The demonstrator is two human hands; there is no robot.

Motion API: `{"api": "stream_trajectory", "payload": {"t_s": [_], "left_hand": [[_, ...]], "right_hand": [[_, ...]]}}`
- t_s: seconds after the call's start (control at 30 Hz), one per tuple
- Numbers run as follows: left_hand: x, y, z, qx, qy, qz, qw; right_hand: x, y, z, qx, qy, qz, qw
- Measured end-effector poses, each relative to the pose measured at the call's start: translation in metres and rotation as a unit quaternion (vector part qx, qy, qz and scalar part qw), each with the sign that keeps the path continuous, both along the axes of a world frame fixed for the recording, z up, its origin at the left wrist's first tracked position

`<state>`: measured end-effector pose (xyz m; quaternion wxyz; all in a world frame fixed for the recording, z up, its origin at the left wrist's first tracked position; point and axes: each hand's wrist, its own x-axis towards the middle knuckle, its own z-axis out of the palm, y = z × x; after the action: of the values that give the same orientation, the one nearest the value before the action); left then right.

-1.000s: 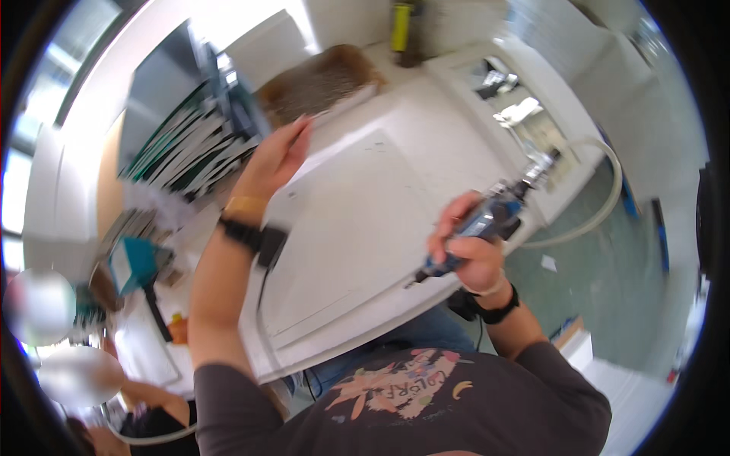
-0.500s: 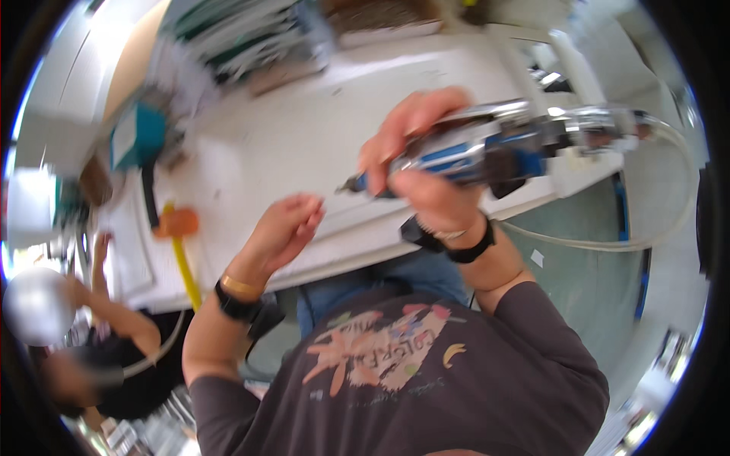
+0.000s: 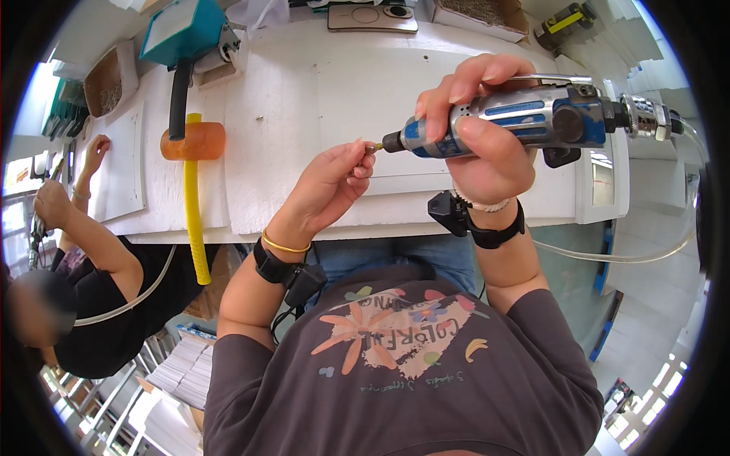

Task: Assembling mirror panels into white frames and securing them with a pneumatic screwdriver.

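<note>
My right hand (image 3: 494, 156) is wrapped round a silver and blue air screwdriver (image 3: 525, 118), held level above the white worktable (image 3: 304, 114) with its black nose toward the left. A clear hose (image 3: 646, 257) runs from the tool's back end. At the nose, the thumb and fingers of my left hand (image 3: 331, 182) are pinched together. A small yellowish tip (image 3: 378, 146) shows between those fingers and the nose. Whether the fingers grip that tip or a small piece on it, I cannot make out.
An orange-headed mallet (image 3: 201, 142) with a yellow handle lies to the left, beside a teal box-shaped fixture (image 3: 182, 34). A phone (image 3: 372, 18) and a box of small parts (image 3: 487, 15) stand at the back. A co-worker's arm (image 3: 99, 235) is at far left.
My left hand has come up to the tool's nose, closing the gap that was between them. The air screwdriver stays in my right hand. The view has shifted.
</note>
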<state>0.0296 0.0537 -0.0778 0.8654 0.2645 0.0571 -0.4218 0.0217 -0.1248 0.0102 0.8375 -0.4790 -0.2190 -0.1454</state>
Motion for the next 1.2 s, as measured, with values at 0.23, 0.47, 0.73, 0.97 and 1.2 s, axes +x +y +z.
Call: {"api": "stream_trajectory", "payload": {"t_s": [0.23,0.47,0.73,0.97,1.2], "left_hand": [[0.003,0.009,-0.001,0.082,-0.058,0.006,0.995],[0.008,0.016,-0.004,0.209,-0.122,0.012,0.970],[0.022,0.042,-0.017,0.200,-0.076,0.048,0.976],[0.052,0.057,-0.014,0.287,-0.124,0.117,0.943],[0.081,0.057,-0.028,0.456,-0.341,0.026,0.822]], "right_hand": [[0.013,0.007,-0.008,0.036,0.009,0.000,0.999],[0.023,0.019,-0.020,0.059,0.074,-0.034,0.995],[0.038,0.030,-0.022,0.037,0.069,-0.006,0.997],[0.055,0.034,-0.021,-0.054,0.024,-0.011,0.998],[0.064,0.035,-0.025,-0.075,0.013,-0.022,0.997]]}}
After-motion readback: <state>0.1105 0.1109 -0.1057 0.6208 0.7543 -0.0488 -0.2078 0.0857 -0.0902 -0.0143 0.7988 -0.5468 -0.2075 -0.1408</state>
